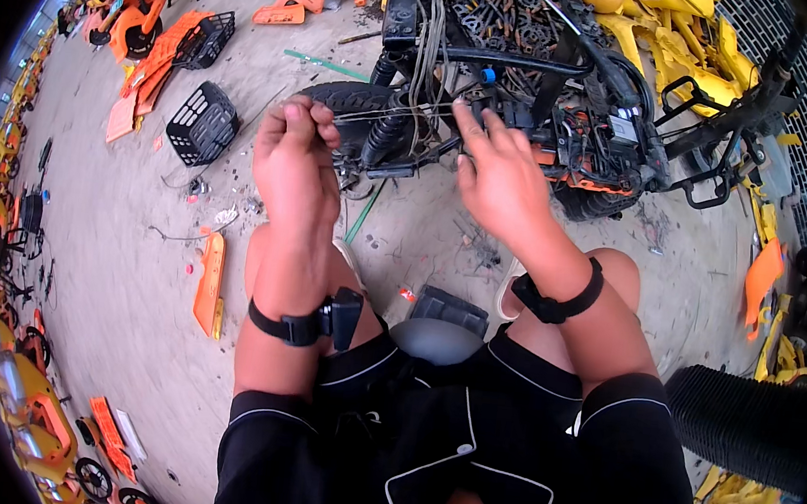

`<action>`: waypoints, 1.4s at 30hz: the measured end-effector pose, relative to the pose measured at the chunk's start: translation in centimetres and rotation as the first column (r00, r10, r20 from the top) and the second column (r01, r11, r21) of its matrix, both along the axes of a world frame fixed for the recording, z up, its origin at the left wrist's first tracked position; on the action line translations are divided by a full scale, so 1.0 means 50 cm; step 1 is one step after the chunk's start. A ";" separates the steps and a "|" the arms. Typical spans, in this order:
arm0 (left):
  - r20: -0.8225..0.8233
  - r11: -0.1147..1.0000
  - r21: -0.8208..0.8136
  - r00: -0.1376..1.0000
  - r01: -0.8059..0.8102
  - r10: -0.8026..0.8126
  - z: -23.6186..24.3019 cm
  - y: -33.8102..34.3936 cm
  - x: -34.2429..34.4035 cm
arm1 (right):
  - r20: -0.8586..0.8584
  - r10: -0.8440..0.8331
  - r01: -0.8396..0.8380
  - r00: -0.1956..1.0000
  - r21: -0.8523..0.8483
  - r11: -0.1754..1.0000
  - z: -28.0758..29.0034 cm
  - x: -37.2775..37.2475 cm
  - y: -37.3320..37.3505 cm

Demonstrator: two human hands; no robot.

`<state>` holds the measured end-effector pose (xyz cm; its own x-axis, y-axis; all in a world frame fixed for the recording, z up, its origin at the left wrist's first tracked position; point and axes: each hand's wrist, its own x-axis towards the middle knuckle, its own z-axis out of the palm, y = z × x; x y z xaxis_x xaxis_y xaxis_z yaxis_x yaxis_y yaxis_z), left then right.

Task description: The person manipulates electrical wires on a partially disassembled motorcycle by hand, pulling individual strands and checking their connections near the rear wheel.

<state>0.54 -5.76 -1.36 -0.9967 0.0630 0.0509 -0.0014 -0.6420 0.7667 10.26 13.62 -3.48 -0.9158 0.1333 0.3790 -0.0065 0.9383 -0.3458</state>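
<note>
My left hand [298, 159] is closed in a pinch, with thin cables [378, 114] running from its fingers toward my right hand. My right hand [508, 179] has its index and middle fingers stretched out and the thumb apart; the index fingertip lies at the cables' other end, and whether it touches them I cannot tell. Just beyond both hands lies a stripped black scooter frame [519, 62] with a black tire [341, 96] and a coil-spring shock absorber [385, 141]. More grey cables [431, 31] hang in a bundle over the frame.
Left of the frame sits a black plastic basket [204, 124] on the concrete floor, with orange panels [154, 72] farther off. Yellow panels [677, 35] are heaped at the back right. A ribbed black hose [746, 429] is close on my right. Between my feet stands a dark box [452, 307].
</note>
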 end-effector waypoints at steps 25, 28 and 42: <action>0.116 0.981 -0.019 0.975 0.191 -0.187 0.011 -0.020 -0.005 | 0.145 0.438 -0.437 0.887 -0.038 0.899 0.131 0.079 0.058; 0.075 0.990 -0.034 0.988 0.140 -0.138 0.011 -0.013 0.005 | -0.022 0.104 -0.096 0.994 0.240 0.966 0.124 0.070 0.044; 0.289 0.955 0.222 0.922 0.197 -0.257 0.017 0.009 0.007 | -0.675 0.274 -0.458 0.685 -0.692 -0.558 0.149 0.031 -0.008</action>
<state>0.87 -5.31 -0.49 -0.9236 0.3089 -0.2269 -0.3831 -0.7261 0.5710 11.80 13.24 3.99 -0.9033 -0.0285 0.4281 -0.2384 -0.7962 -0.5560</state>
